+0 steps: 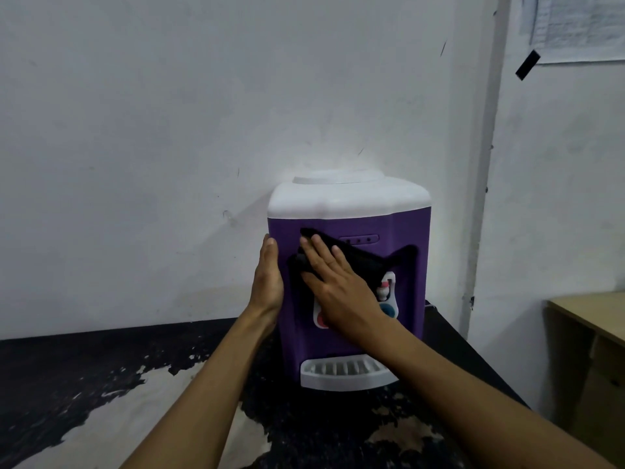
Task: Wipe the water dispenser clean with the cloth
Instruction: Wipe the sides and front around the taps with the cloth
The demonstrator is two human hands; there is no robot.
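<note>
A purple water dispenser [399, 231] with a white top and a white drip tray [341, 375] stands on a dark table against the wall. My right hand [338, 286] lies flat on a black cloth [358, 258] and presses it against the upper front of the dispenser, above the taps. The cloth partly covers the tap recess. My left hand [269, 279] rests flat against the dispenser's left side, fingers together and pointing up, holding nothing.
The table [101, 384] has a dark top with worn pale patches. A white wall stands right behind the dispenser. A light wooden desk [588, 319] is at the right. Papers [575, 25] hang on the wall at the top right.
</note>
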